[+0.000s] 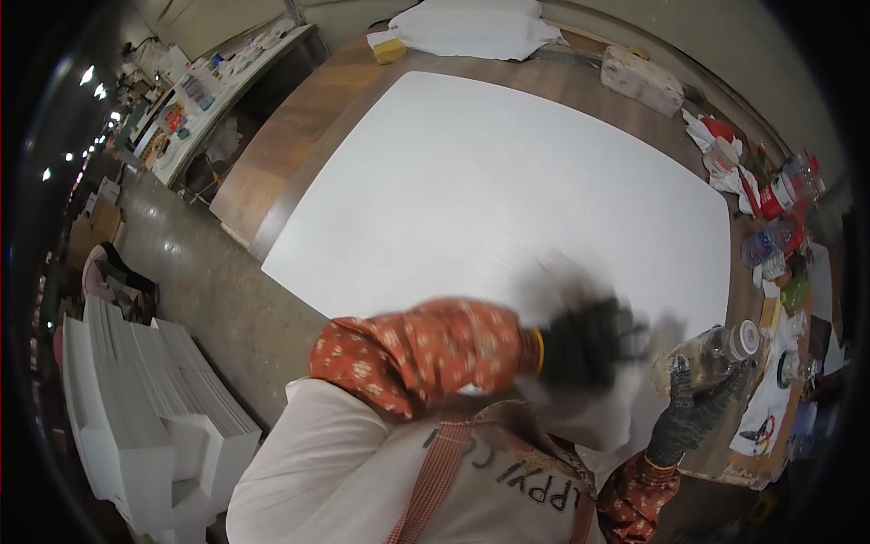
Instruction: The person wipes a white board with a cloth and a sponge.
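Observation:
A large white panel (507, 190) lies flat on the wooden table in front of me. My left hand (589, 344), in a dark knit glove, is over the panel's near edge and smeared by motion. A pale grey blur (560, 276) lies just beyond its fingers; I cannot make out whether it is something held. At the right, my right hand (693, 417), gloved alike, is closed around a clear jar (702, 354). The jar is tilted on its side, its pale round end (746, 337) toward the right, with some cloudy contents showing.
Plastic bottles (781, 192), crumpled cloths and small items crowd the table's right edge. A pale block (642, 80), a yellow sponge (390, 52) and a white cloth (467, 27) lie at the back. Stacked white panels (154, 408) stand at my left, a cluttered bench (227, 95) beyond.

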A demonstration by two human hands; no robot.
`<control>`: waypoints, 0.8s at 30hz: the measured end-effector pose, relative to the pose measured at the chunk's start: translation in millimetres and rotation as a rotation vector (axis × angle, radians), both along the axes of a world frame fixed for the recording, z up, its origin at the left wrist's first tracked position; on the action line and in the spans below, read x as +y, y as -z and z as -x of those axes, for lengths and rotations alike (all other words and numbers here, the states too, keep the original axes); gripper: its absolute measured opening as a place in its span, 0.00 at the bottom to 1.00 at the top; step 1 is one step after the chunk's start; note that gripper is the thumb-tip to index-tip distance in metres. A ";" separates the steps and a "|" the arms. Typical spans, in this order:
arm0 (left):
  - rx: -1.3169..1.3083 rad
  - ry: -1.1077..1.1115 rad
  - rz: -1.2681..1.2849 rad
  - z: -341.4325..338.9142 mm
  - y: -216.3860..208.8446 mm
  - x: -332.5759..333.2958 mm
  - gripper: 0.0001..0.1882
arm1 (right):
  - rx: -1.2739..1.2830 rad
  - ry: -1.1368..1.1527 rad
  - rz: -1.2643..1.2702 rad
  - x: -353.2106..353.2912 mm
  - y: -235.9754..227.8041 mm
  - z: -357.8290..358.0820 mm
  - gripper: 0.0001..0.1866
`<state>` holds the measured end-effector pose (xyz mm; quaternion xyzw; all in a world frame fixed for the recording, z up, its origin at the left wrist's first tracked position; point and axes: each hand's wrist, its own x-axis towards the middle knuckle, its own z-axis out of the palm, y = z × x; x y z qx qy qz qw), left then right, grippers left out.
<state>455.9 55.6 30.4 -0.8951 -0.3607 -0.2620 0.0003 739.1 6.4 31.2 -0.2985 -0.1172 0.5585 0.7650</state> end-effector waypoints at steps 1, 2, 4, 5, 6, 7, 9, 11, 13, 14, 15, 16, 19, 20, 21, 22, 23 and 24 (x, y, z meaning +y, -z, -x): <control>-0.035 0.054 -0.013 -5.0 -2.5 -10.1 0.29 | -0.195 0.021 -0.043 1.7 -19.7 13.7 0.21; -0.079 0.116 -0.023 -10.6 -1.9 -17.2 0.26 | -0.399 0.050 -0.084 1.6 -35.1 21.3 0.24; -0.122 -0.003 -0.094 26.5 -0.3 -10.2 0.21 | -0.959 0.035 -0.172 1.1 -32.6 13.5 0.28; 0.031 -0.178 -0.048 85.6 15.9 11.2 0.22 | -1.206 0.069 -0.233 1.2 -31.9 11.5 0.30; 0.012 -0.476 -0.091 138.0 -2.9 4.8 0.22 | -1.238 0.094 -0.137 -2.4 -40.9 14.9 0.30; 0.132 -0.636 -0.179 204.7 2.7 0.2 0.21 | -1.295 0.138 -0.126 -1.8 -40.7 13.2 0.30; 0.275 -1.010 -0.217 303.0 -6.8 -36.2 0.23 | -1.250 0.146 -0.087 0.5 -22.5 -2.0 0.31; 0.096 -1.261 -0.026 382.1 5.5 -84.7 0.27 | -0.849 0.026 -0.023 8.4 5.4 -32.1 0.32; 0.149 -1.401 -0.001 366.6 -11.9 -96.9 0.28 | -0.857 -0.046 0.010 10.5 23.7 -46.1 0.33; 0.226 -1.476 0.025 358.7 -11.3 -93.1 0.30 | -1.204 0.058 -0.056 3.6 -2.0 -7.5 0.34; 0.292 -1.545 0.050 350.2 -8.2 -84.2 0.31 | -1.556 0.176 -0.131 0.1 -15.9 10.1 0.35; 0.303 -1.494 -0.024 341.0 -2.5 -71.4 0.32 | -1.554 0.180 -0.129 1.6 -15.4 9.5 0.35; 0.116 -1.018 -0.076 251.9 -15.0 1.8 0.25 | -1.676 0.255 -0.064 14.1 7.3 -12.7 0.36; 0.317 -0.745 -0.293 225.8 -3.3 26.2 0.26 | -1.388 0.146 -0.055 18.7 31.1 -36.1 0.37; 0.184 -0.578 -0.291 179.2 6.9 45.5 0.26 | -1.243 0.098 -0.047 19.1 32.0 -33.4 0.37; -0.034 -0.455 -0.200 127.5 20.2 56.6 0.26 | -1.094 0.060 -0.040 19.3 32.8 -30.8 0.37; -0.040 -0.299 -0.045 74.6 18.6 58.9 0.28 | -1.370 0.192 0.004 14.9 3.4 1.6 0.36; 0.173 -0.196 0.247 16.6 -23.0 50.5 0.29 | -1.647 0.337 0.065 11.9 -14.0 16.5 0.36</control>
